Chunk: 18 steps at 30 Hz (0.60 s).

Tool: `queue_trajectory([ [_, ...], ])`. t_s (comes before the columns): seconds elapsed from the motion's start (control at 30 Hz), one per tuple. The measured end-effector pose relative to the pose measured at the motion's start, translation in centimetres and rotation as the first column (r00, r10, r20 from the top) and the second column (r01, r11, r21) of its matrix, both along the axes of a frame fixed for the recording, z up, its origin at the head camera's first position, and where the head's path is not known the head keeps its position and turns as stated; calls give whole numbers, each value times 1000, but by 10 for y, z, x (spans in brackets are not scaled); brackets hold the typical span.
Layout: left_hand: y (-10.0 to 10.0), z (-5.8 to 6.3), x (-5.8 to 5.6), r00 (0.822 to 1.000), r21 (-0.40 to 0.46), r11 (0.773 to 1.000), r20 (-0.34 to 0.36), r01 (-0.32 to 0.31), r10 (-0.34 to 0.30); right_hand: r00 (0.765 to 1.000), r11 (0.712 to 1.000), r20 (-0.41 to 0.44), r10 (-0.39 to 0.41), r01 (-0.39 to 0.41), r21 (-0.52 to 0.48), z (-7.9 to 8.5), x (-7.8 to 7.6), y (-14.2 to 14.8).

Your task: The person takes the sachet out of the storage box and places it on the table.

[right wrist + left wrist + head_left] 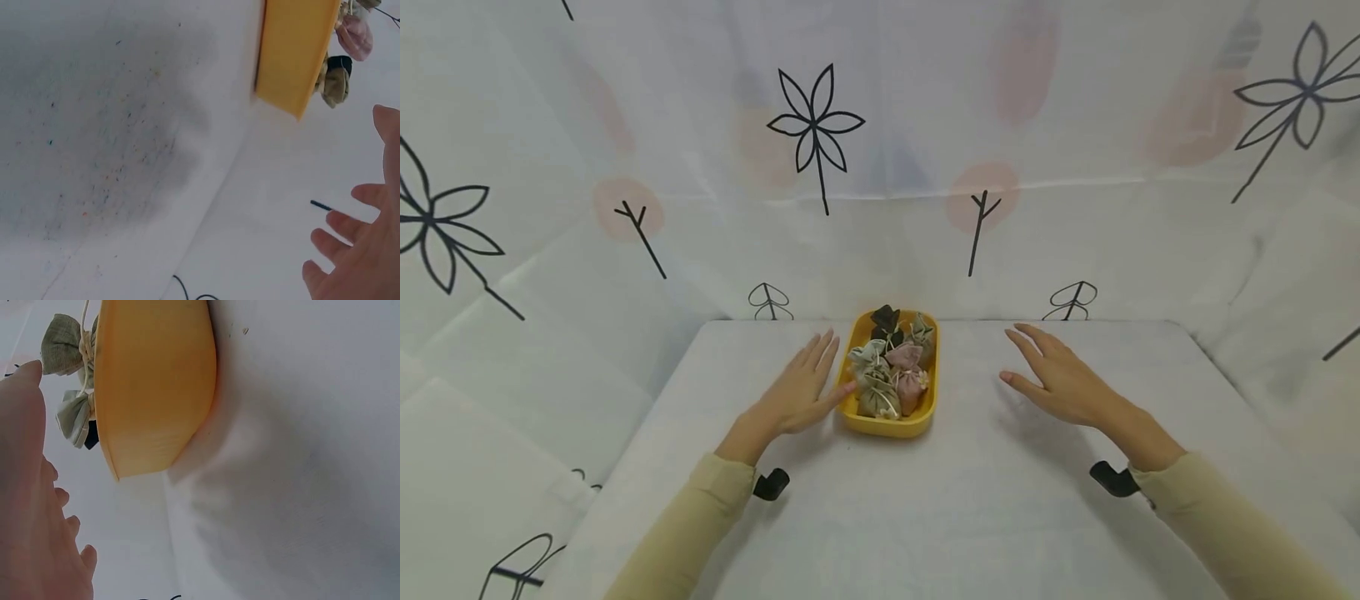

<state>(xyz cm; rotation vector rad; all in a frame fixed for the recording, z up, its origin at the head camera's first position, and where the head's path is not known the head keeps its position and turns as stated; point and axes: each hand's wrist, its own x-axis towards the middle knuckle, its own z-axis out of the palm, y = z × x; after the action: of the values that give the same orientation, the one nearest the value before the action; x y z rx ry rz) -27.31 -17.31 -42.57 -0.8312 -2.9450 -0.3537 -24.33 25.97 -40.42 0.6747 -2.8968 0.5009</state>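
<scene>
A yellow plastic bin (889, 427) stands on the white table, holding several small drawstring pouches. Among them are a pink pouch (911, 387), a green pouch (877, 400), a pale blue-grey pouch (867, 357) and a black one (886, 320). My left hand (800, 392) hovers just left of the bin, fingers straight, the thumb reaching toward its rim; whether it touches I cannot tell. Off to the bin's right, my right hand (1060, 385) is held above the table with its fingers extended and nothing in it. The bin's side wall (156, 387) fills much of the left wrist view.
The white-covered table (895, 517) meets a white cloth backdrop (895, 242) printed with black flowers and twigs, close behind the bin. Cloth also hangs at both sides. Small dark specks (129, 115) dot the surface in the right wrist view.
</scene>
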Motion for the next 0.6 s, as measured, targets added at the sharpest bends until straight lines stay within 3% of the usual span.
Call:
queue_trajectory([
  [0.37, 4, -6, 12, 997, 26, 1000, 69, 14, -16, 997, 996, 63, 36, -30, -87, -7, 3, -24],
  [0.6, 12, -11, 10, 994, 38, 999, 113, 2, -6, 994, 992, 82, 69, -60, -112, -5, 4, -38],
])
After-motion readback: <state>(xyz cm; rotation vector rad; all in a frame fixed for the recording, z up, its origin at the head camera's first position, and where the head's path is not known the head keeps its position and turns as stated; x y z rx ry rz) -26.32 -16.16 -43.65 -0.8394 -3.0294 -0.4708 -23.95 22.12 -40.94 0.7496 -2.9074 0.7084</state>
